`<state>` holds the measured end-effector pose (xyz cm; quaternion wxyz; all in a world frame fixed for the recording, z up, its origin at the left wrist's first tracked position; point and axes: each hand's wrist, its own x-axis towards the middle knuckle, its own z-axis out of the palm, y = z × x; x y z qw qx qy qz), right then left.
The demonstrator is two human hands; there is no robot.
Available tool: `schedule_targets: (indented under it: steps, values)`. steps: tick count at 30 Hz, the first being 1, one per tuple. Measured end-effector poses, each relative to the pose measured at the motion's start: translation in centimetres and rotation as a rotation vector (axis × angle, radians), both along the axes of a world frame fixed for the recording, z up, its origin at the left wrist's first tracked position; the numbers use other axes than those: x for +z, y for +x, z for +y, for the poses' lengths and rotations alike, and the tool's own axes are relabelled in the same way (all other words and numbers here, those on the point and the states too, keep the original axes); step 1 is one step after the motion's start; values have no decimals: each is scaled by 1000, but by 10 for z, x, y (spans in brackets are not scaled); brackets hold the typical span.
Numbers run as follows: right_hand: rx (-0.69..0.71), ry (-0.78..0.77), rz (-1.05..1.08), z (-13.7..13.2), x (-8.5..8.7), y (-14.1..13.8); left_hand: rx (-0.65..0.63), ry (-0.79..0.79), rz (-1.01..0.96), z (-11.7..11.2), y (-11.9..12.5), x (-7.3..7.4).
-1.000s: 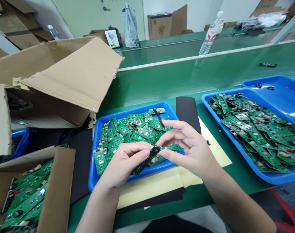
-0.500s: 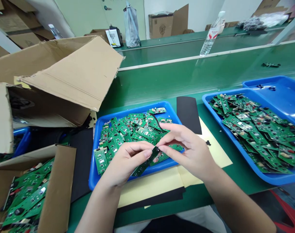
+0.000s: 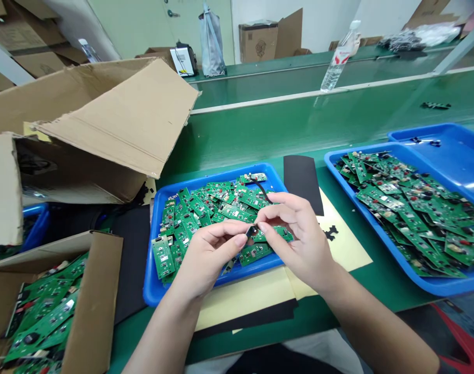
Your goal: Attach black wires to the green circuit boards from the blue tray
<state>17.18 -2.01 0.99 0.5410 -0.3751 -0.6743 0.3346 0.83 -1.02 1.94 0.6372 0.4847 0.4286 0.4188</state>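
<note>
My left hand [image 3: 209, 254] and my right hand [image 3: 299, 239] meet above a blue plastic tray [image 3: 154, 249] heaped with green circuit boards [image 3: 205, 213]. Their fingertips pinch a small black part [image 3: 251, 231]. What it is attached to is mostly hidden by my fingers, though a strip of board shows below my left hand. A thin black wire [image 3: 262, 190] lies on the boards just beyond my right hand. Under both wrists lies a sheet of yellow paper [image 3: 244, 297].
A black scrap [image 3: 330, 232] lies on the yellow paper, beside a black sheet [image 3: 302, 184]. To the right, a second blue tray [image 3: 361, 200] holds more boards. At lower left, a cardboard box [image 3: 104, 296] holds boards, and large cardboard flaps [image 3: 116, 114] rise behind. A green conveyor belt [image 3: 299, 119] runs across the back.
The long dark piece between my hands is now mostly hidden, with only a small black end showing at my fingertips. The black scrap on the yellow paper looks larger.
</note>
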Motion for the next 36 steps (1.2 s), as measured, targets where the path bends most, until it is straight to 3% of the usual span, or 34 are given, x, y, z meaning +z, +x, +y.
schedule_targets:
  steps: [11, 15, 20, 29, 36]
  values:
    - [-175, -14, 148, -6, -6, -14, 153, -60, -129, -4, 11, -5]
    - [-155, -212, 260, -5, -5, -18, 181, 94, -90, -6, 13, -10]
    - [4, -458, 449, -3, 0, -20, 357, 254, 55, -3, 9, -10]
    - [13, -493, 540, 2, 7, -14, 294, 40, -122, 2, 1, -6]
    - [-149, -294, 414, 12, 4, 2, 172, -150, -298, 1, 3, 1]
